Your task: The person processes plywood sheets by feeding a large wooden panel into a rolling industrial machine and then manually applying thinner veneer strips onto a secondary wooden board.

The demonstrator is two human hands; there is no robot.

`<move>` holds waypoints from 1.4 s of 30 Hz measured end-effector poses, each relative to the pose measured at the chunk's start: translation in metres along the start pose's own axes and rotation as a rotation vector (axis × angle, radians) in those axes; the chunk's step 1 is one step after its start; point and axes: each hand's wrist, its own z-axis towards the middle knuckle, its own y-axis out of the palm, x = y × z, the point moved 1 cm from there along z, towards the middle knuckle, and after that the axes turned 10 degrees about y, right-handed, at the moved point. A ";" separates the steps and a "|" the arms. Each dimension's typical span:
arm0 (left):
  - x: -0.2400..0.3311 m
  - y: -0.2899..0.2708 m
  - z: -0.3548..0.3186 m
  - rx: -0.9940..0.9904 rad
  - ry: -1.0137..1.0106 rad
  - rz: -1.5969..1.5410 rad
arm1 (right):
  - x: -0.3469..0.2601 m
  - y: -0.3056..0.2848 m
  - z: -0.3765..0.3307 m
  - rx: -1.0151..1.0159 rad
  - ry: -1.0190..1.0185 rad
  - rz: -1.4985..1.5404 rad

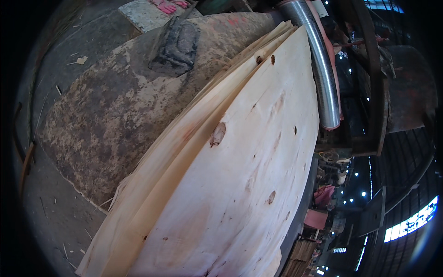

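A large pale sheet of wood veneer point(240, 175) with dark knots fills the middle and lower part of the head view. It lies on top of several more thin sheets whose edges point(184, 134) fan out along its left side. Neither my left hand nor my right hand shows anywhere in the picture. Under the stack lies a stained, worn board point(106, 115).
A dark rough block point(177, 46) rests on the worn board at the top. A ribbed metal duct point(323, 78) curves down the right side beside dark machine frames. A pink glove point(168, 5) lies at the top edge. Concrete floor point(50, 207) with wood splinters is on the left.
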 end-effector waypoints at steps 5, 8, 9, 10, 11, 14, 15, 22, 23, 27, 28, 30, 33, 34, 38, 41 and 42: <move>-0.001 0.002 -0.003 0.005 0.007 0.008 | 0.000 -0.005 0.000 0.001 0.005 0.000; -0.001 0.003 -0.006 0.006 0.010 0.014 | 0.000 -0.008 -0.001 -0.002 0.011 0.000; -0.001 0.004 -0.007 0.008 0.011 0.015 | 0.000 -0.010 -0.002 -0.003 0.013 0.002; -0.001 0.005 -0.008 0.007 0.015 0.021 | 0.001 -0.011 -0.002 -0.006 0.014 0.003; -0.001 0.006 -0.009 0.010 0.016 0.023 | 0.001 -0.011 -0.001 -0.010 0.018 0.006; 0.000 0.008 -0.012 0.009 0.024 0.029 | 0.003 -0.015 -0.001 -0.020 0.023 0.011; 0.000 0.010 -0.013 0.009 0.029 0.033 | 0.003 -0.016 -0.002 -0.025 0.025 0.016; -0.002 0.019 -0.026 0.021 0.060 0.062 | 0.012 -0.032 -0.002 -0.067 0.056 0.047; -0.001 0.019 -0.027 0.022 0.066 0.065 | 0.014 -0.034 -0.002 -0.076 0.059 0.049; -0.004 0.025 -0.037 0.030 0.091 0.081 | 0.020 -0.047 -0.001 -0.108 0.077 0.071; -0.005 0.027 -0.040 0.034 0.100 0.087 | 0.022 -0.050 -0.001 -0.118 0.082 0.078; -0.005 0.030 -0.048 0.038 0.115 0.094 | 0.025 -0.058 -0.001 -0.140 0.090 0.085; -0.007 0.036 -0.060 0.045 0.137 0.102 | 0.032 -0.071 0.002 -0.173 0.108 0.099; -0.007 0.039 -0.065 0.047 0.149 0.108 | 0.035 -0.076 0.002 -0.184 0.112 0.105; -0.013 0.045 -0.092 0.071 0.197 0.140 | 0.052 -0.105 0.013 -0.245 0.110 0.114; -0.020 0.051 -0.118 0.117 0.258 0.216 | 0.062 -0.117 0.026 -0.348 0.073 0.109; -0.023 0.053 -0.128 0.149 0.292 0.269 | 0.061 -0.119 0.030 -0.382 0.053 0.099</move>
